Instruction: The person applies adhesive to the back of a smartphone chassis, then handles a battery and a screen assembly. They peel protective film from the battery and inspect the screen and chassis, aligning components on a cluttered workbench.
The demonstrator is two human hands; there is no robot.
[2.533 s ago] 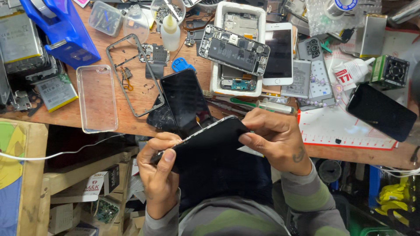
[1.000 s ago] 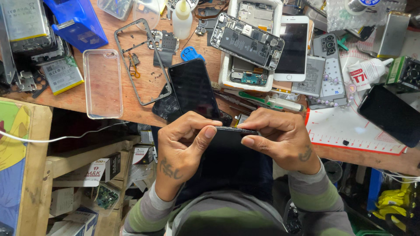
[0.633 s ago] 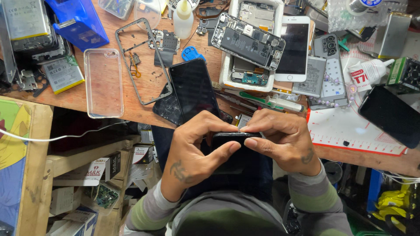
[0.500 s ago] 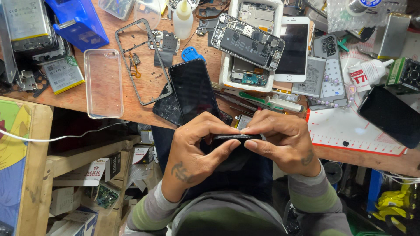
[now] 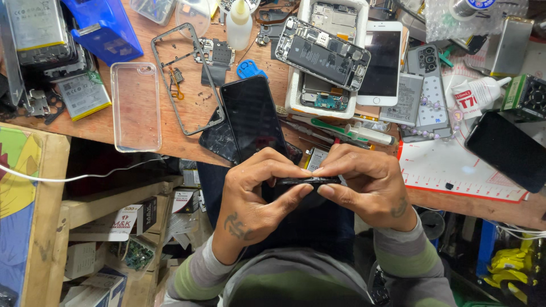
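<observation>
A thin black phone (image 5: 307,182) is held edge-on in front of my lap, just below the wooden bench edge. My left hand (image 5: 256,196) grips its left end, fingers curled over the top and thumb pressing from below. My right hand (image 5: 364,185) pinches its right end in the same way. The fingertips of both hands nearly meet at the middle of the phone. Most of the phone is hidden by my fingers.
On the wooden bench (image 5: 165,142) lie a black screen panel (image 5: 253,116), a clear phone case (image 5: 135,105), a metal phone frame (image 5: 185,77), an opened phone (image 5: 323,54), a white phone (image 5: 382,62), a glue bottle (image 5: 239,25), a blue box (image 5: 105,28) and a white mat (image 5: 455,167).
The phone, first held flat and tilted, has turned edge-on. Both hands have closed in over it until the fingertips nearly meet. The view has shifted slightly.
</observation>
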